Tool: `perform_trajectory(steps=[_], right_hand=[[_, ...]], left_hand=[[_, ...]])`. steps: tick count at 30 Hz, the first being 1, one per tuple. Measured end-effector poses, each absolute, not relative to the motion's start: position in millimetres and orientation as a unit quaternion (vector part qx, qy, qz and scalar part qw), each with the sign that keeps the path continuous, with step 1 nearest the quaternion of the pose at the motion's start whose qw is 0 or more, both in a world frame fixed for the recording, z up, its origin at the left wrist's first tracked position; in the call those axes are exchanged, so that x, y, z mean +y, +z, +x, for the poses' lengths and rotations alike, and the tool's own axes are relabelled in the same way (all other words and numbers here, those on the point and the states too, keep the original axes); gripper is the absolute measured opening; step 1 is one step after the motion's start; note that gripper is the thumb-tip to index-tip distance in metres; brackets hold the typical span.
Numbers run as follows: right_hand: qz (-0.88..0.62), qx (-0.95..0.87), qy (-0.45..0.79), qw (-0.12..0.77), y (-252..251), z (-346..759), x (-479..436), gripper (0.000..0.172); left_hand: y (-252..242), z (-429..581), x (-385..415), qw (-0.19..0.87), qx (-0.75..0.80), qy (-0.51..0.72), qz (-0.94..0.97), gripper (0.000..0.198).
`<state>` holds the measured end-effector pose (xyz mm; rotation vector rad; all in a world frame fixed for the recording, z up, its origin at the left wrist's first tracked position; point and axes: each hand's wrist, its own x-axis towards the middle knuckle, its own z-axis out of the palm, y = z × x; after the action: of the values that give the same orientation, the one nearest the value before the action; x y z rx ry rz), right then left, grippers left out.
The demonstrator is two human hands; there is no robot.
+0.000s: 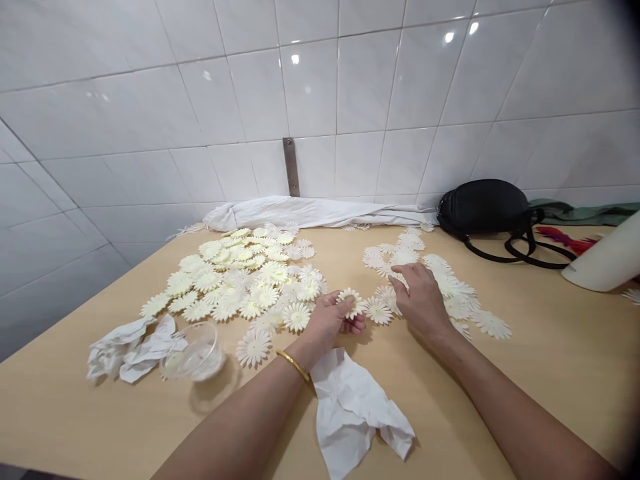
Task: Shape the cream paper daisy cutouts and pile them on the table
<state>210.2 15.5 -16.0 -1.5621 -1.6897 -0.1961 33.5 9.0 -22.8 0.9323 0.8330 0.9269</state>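
My left hand (pixel 327 323) pinches a pale yellow daisy-shaped flower cutout (pixel 351 304) between thumb and fingers, just above the table. To its right, my right hand (pixel 423 300) hovers over white flower cutouts (pixel 407 257), thumb and forefinger apart, with nothing visible between them. Left of my left hand spreads a large heap of pale yellow and white flower cutouts (pixel 240 273). More pale cutouts (pixel 450 290) lie behind and right of my right hand. A crumpled white paper or cloth piece (pixel 353 407) rests between my forearms.
At the left stand a clear plastic cup (pixel 195 353) and crumpled white paper (pixel 123 343). A folded white cloth (pixel 310 212) runs along the tiled wall (pixel 310 87). A black bag (pixel 483 207) with a strap lies back right, near a white cylinder (pixel 607 257).
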Motion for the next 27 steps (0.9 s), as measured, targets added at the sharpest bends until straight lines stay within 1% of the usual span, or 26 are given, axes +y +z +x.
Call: perform_trajectory(steps=[2, 4, 8, 11, 16, 19, 23, 25, 27], right_hand=[[-0.549, -0.696, -0.024, 0.462, -11.3, 198.7, 9.7, 0.021], [-0.508, -0.708, 0.064, 0.486, -6.7, 188.3, 3.2, 0.022], [-0.491, -0.703, 0.242, 0.454, -3.8, 178.1, -4.6, 0.029], [-0.467, -0.687, 0.349, 0.434, -5.9, 176.6, -4.7, 0.029], [-0.402, -0.629, 0.487, 0.453, -6.1, 172.7, -6.2, 0.026], [-0.409, -0.598, 0.5, 0.475, -5.4, 173.0, -6.2, 0.027], [-0.468, -0.588, 0.426, 0.504, -9.0, 177.1, -2.1, 0.029], [-0.484, -0.597, 0.401, 0.499, -10.9, 177.5, -1.2, 0.027], [-0.492, -0.617, 0.375, 0.487, -11.3, 176.2, -2.2, 0.025]], left_hand=[[-24.2, 34.5, 8.7, 0.701, 0.387, 0.414, 0.434, 0.03], [-24.6, 35.6, 7.9, 0.688, 0.386, 0.412, 0.455, 0.031], [-22.2, 37.4, 6.2, 0.656, 0.381, 0.42, 0.498, 0.034], [-20.1, 38.1, 5.5, 0.632, 0.4, 0.432, 0.504, 0.037], [-20.0, 40.1, 2.4, 0.629, 0.429, 0.395, 0.514, 0.043], [-19.0, 41.6, 1.9, 0.671, 0.4, 0.384, 0.492, 0.049], [-16.1, 39.8, 6.4, 0.751, 0.345, 0.389, 0.407, 0.06], [-15.7, 37.8, 8.2, 0.767, 0.323, 0.398, 0.386, 0.056], [-16.4, 36.4, 8.6, 0.763, 0.304, 0.41, 0.397, 0.046]])
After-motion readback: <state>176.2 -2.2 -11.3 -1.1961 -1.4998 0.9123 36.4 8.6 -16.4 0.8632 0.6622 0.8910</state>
